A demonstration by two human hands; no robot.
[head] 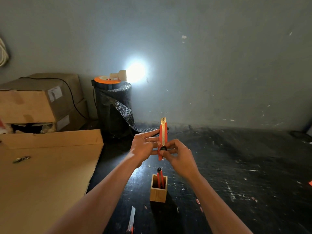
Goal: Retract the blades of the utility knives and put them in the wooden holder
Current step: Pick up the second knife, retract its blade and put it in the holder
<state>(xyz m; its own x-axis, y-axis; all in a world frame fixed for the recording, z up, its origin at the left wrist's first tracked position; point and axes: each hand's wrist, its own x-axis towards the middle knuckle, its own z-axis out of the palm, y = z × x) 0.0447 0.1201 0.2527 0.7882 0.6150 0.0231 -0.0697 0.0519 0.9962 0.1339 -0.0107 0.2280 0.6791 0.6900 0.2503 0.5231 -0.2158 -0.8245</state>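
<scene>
Both hands hold an orange utility knife (pixel 163 132) upright above the dark table, a short piece of blade showing at its top. My left hand (pixel 143 147) grips its left side. My right hand (pixel 180 157) pinches the lower part, thumb by the black slider knob. Below stands a square wooden holder (pixel 158 194) with one red-and-black knife (pixel 160 178) standing in it. Another knife (pixel 131 219) lies on the table near the bottom edge with its blade out.
A large cardboard sheet (pixel 42 174) covers the left, with a small metal clip (pixel 21 159) on it. Stacked cardboard boxes (pixel 38 102) and a black bubble-wrap roll (pixel 114 107) topped by a lamp stand at the back left. The dark table (pixel 236 166) spreads right.
</scene>
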